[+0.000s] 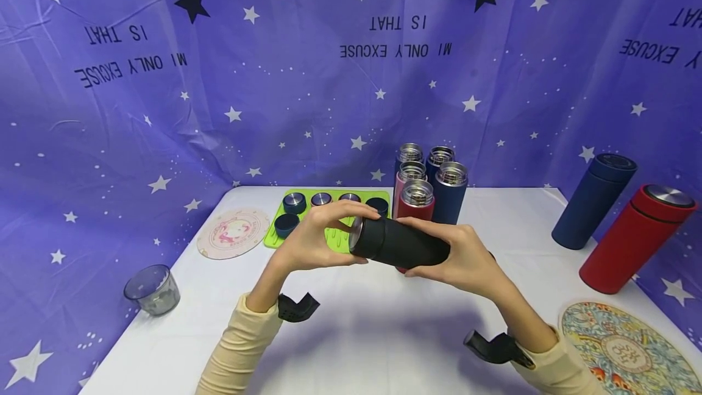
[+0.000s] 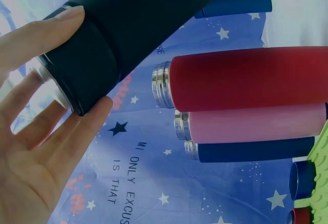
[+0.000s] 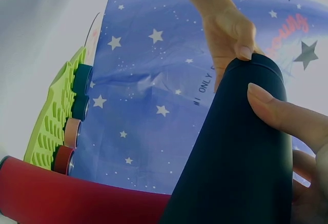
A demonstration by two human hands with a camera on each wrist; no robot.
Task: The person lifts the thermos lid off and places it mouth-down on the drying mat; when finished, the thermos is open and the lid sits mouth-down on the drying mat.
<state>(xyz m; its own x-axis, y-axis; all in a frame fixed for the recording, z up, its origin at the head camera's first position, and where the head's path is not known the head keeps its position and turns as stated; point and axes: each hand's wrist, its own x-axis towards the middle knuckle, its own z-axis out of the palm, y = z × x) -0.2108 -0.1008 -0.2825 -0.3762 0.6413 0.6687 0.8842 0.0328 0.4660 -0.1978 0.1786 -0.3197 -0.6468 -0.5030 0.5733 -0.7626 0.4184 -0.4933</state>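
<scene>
A black thermos bottle (image 1: 411,244) is held aloft, tilted with its lid end toward the left. My left hand (image 1: 315,236) grips its lid (image 2: 82,55), thumb on one side and fingertips on the other. The body is in my right hand (image 1: 463,255), near the base, with the thumb along the side in the right wrist view. Just behind it stand several lidless bottles with bare steel necks, among them a red bottle (image 2: 246,78), a pink bottle (image 2: 256,124) and a navy bottle (image 1: 451,191). The black bottle partly covers the red one in the head view.
Several lids, including a navy lid (image 1: 294,202), lie on a green mat (image 1: 334,241) at the back. A pink round mat (image 1: 233,233) and a glass cup (image 1: 153,290) are at left. Lidded navy (image 1: 595,200) and red (image 1: 636,239) bottles stand at right, behind a patterned round mat (image 1: 627,352).
</scene>
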